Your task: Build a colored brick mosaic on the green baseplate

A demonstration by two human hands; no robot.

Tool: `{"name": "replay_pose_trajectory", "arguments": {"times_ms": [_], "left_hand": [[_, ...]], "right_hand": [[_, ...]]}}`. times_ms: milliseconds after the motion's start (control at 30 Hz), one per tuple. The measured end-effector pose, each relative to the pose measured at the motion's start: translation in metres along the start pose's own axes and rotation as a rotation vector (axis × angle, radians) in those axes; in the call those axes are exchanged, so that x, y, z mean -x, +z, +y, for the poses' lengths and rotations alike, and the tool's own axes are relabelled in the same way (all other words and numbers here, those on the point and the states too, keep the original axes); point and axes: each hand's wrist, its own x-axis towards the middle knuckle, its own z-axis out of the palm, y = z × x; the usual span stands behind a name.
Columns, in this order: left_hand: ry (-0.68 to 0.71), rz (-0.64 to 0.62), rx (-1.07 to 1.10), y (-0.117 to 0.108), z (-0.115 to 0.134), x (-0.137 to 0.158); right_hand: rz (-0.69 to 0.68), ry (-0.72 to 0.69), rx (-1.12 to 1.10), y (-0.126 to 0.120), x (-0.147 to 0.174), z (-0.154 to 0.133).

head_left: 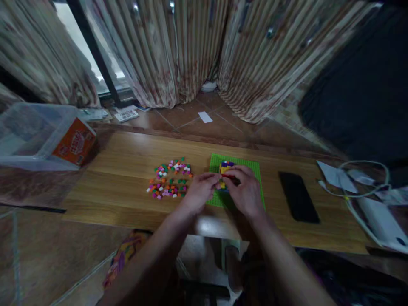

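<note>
A green studded baseplate [253, 165] lies on the wooden table, with a build of yellow and purple toy bricks [225, 168] standing on it. My right hand [247, 190] is closed over the plate, its thumb and fingers pinching a slim red piece [228, 176]. Facing it, my left hand [201, 190] has its fingertips pressed together at the left side of the build. Whatever it pinches is too small to make out. Both hands partly hide the bricks. Left of them, many loose small bricks [165, 192] in pink, green, orange and white are spread over the table [111, 182].
A black phone [298, 196] lies right of the baseplate. Beyond it are a white cable [363, 195], papers [337, 176] and a white device [384, 223]. At the left stands a clear plastic bin [35, 159] with an orange box [76, 142]. Curtains [191, 51] hang behind.
</note>
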Motion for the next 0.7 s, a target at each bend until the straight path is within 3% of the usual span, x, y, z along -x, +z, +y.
{"name": "replay_pose_trajectory", "arguments": {"times_ms": [167,400,700], "left_hand": [[0.000,0.062,0.005,0.000,0.003,-0.001],[0.002,0.056,-0.012,0.000,0.001,-0.001],[0.150,0.050,-0.184,-0.003,-0.008,-0.003]], "right_hand": [[-0.019,-0.007,0.017,0.000,0.002,-0.002],[-0.056,-0.008,0.004,0.000,0.000,-0.003],[-0.027,0.006,0.002,0.003,0.002,-0.005]]}}
